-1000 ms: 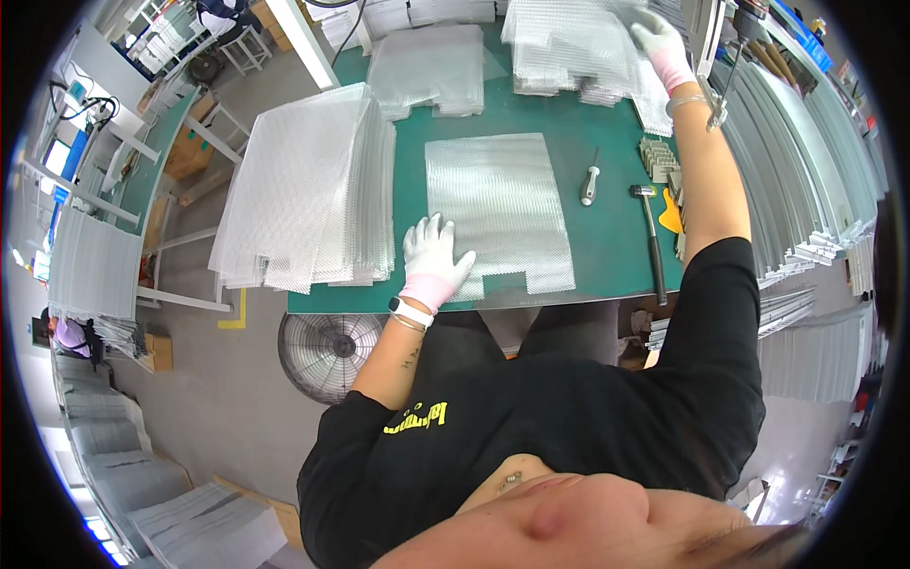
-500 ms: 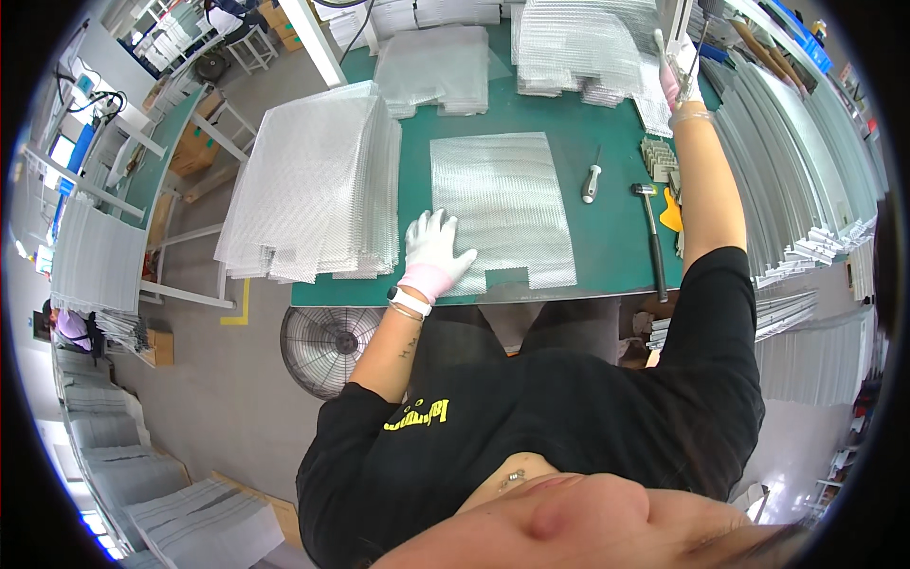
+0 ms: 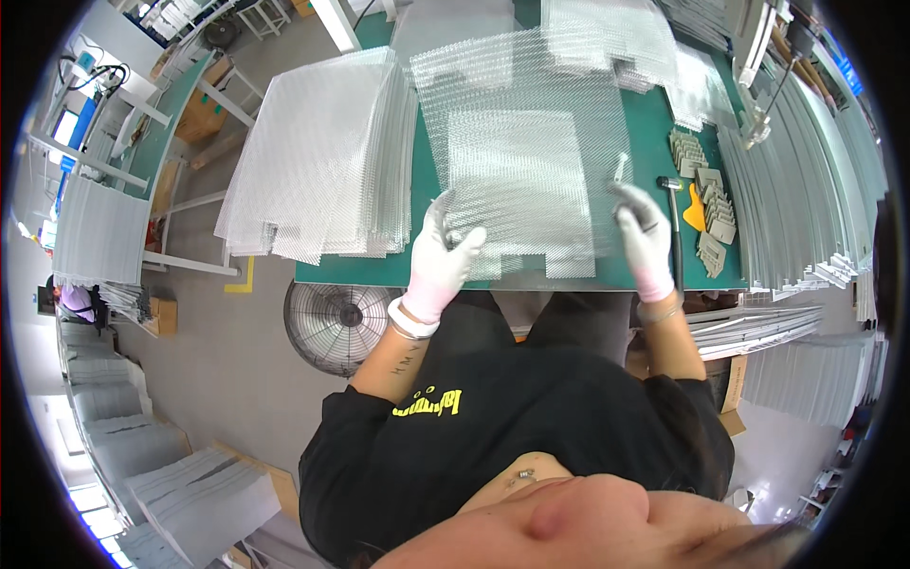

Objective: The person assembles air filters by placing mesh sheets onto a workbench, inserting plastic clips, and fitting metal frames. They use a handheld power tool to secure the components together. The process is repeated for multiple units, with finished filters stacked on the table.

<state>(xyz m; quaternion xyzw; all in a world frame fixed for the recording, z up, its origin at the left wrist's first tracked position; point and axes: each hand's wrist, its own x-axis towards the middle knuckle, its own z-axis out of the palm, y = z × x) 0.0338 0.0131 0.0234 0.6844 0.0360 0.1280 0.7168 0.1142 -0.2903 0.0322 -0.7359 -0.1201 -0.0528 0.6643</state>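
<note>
While our left hand [image 3: 442,256] and right hand [image 3: 646,237] stand apart, whether gripping we cannot tell, we should keep the upper mesh [image 3: 523,90] level and even over the lower mesh [image 3: 526,228] on the bench [image 3: 365,270]

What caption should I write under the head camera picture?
Gloved left hand and right hand, silvery mesh between them, green table below.

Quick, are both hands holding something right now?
Left hand: half-curled beside the upper silvery mesh sheet; can't tell if gripping.
Right hand: half-curled by its right side; can't tell either.
</note>
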